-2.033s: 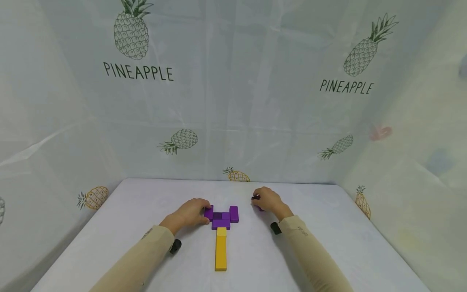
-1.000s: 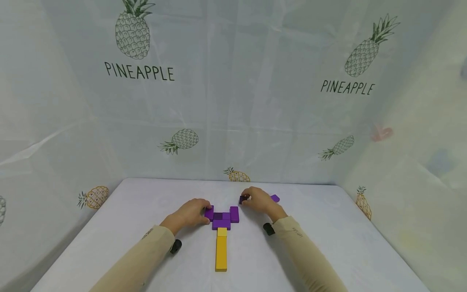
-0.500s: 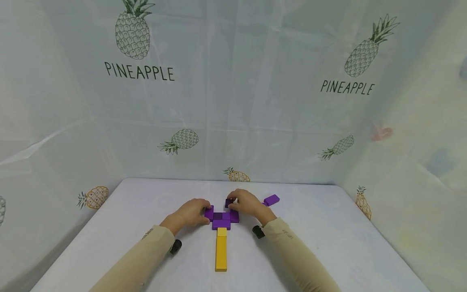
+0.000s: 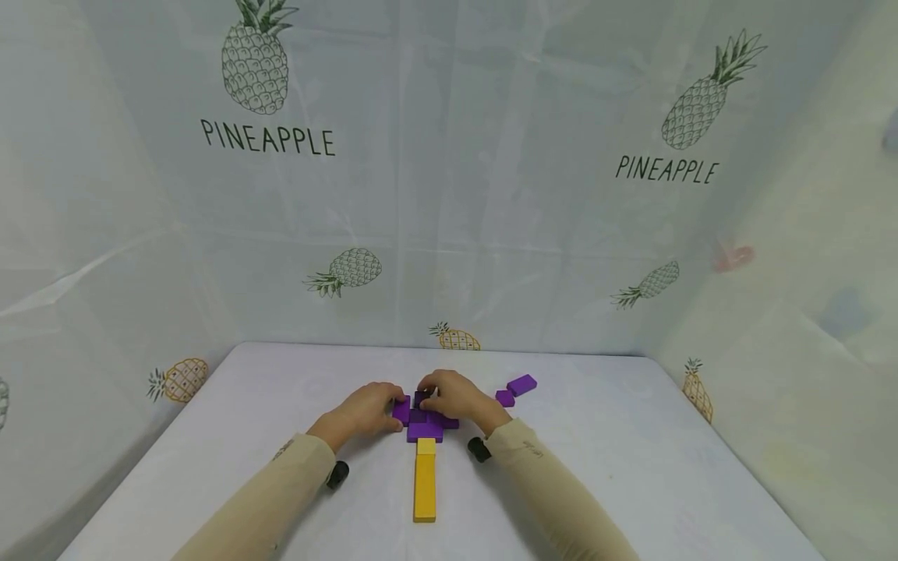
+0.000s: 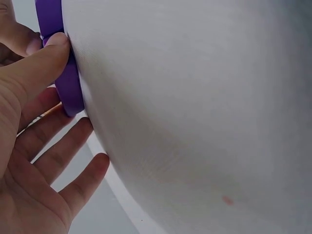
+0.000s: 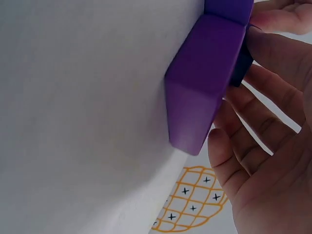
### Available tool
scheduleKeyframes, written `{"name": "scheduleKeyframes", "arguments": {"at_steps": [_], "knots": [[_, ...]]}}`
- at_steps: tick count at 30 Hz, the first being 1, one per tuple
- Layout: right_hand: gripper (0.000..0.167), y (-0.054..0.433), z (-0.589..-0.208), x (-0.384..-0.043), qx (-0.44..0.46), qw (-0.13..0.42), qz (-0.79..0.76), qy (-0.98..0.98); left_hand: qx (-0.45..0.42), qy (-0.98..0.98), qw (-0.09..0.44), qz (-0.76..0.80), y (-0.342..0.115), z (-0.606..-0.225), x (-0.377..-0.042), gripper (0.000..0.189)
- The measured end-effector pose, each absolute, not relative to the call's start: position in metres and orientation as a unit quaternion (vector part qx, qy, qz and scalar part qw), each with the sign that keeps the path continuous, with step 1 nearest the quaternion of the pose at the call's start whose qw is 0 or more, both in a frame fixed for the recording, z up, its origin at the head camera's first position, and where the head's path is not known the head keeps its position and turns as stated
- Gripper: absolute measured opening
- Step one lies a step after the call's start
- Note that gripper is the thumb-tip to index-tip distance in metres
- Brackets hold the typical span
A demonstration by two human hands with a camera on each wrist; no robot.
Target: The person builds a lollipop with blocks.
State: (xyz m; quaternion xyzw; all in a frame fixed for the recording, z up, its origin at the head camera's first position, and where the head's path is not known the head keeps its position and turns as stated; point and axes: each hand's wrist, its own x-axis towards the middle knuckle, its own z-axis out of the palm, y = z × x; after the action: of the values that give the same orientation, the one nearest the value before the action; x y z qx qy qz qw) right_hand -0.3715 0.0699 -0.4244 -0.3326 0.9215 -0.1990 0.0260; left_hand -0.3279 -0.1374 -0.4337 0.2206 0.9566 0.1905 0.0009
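The right hand [image 4: 457, 396] pinches a dark block [image 4: 419, 399] between thumb and fingers, at the far side of the purple cluster; whether the block touches it, I cannot tell. The left hand [image 4: 366, 407] is clamped on the left block [image 4: 402, 411], thumb at the near end, fingers at the far. The right block [image 4: 451, 424] is partly hidden by the right hand. A yellow strip [image 4: 424, 487] extends from the front block [image 4: 424, 432] toward the person. Two loose blocks [image 4: 522, 385] lie on the table [image 4: 673, 467], to the right.

"PINEAPPLE" stands twice in capitals on the sheet [image 4: 456, 195], each time beneath a pineapple drawing [image 4: 255, 70]. Small lettering [image 4: 532, 448] on the left sleeve [image 4: 270, 491] and right sleeve [image 4: 561, 499] cannot be read.
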Motion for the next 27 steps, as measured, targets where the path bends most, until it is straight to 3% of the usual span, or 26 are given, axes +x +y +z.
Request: {"name": "scheduleKeyframes", "arguments": {"at_steps": [15, 27], "knots": [[0.025, 0.0618, -0.4241, -0.3706, -0.31, 0.059, -0.206, 0.926, 0.212, 0.959, 0.006, 0.19, -0.1347, -0.4313, -0.326, 0.045], [0.023, 0.0633, -0.4253, -0.3705, -0.326, 0.053, -0.203, 0.922, 0.223, 0.958, -0.001, 0.18, -0.1356, -0.4323, -0.3265, 0.043]]}}
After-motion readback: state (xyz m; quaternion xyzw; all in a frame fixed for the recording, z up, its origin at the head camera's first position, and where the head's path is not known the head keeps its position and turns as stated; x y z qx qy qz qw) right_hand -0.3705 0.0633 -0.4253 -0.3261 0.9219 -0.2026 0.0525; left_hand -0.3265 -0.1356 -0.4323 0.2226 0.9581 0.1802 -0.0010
